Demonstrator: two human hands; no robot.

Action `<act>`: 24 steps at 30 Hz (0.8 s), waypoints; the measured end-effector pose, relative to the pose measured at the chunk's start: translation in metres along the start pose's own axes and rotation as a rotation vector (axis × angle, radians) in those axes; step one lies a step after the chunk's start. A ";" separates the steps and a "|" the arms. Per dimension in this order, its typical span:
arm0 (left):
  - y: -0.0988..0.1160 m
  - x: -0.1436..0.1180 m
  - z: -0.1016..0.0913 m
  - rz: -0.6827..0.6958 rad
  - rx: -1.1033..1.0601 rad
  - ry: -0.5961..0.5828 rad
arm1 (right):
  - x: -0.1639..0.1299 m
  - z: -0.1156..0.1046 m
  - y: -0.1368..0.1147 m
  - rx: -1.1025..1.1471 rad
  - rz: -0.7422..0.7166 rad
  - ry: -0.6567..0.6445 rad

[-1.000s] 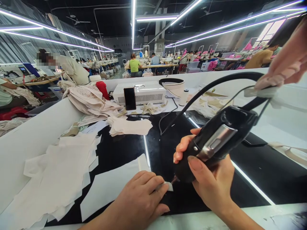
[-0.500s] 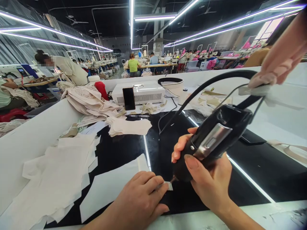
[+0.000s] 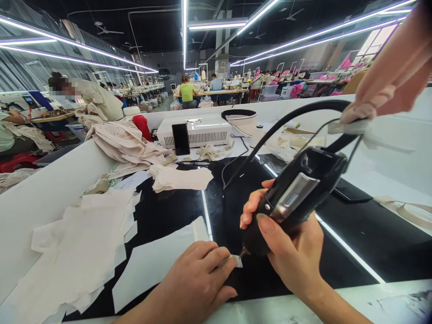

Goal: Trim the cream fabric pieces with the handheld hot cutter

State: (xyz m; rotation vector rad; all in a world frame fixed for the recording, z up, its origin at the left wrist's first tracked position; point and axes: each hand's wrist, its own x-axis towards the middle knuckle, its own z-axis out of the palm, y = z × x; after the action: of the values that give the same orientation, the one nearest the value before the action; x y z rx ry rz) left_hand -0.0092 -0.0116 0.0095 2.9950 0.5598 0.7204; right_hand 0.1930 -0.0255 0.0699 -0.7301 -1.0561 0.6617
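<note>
The right hand (image 3: pixel 293 253) wraps round a black tool (image 3: pixel 297 191), probably stiff and weighty, best gripped by its thick lower body. Just left of the tool's tip, the left hand (image 3: pixel 200 275) clamps a pale strip (image 3: pixel 239 261), seemingly light and limp, best pinned near its end.
</note>
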 end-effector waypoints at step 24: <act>-0.011 -0.003 -0.003 0.039 -0.132 0.082 | -0.005 -0.011 -0.004 -0.004 -0.003 0.021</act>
State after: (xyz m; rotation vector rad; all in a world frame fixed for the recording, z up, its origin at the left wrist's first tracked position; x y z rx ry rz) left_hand -0.0170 -0.0023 0.0099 2.8733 0.4394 0.8504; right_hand 0.2022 -0.0345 0.0668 -0.7374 -1.0396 0.6483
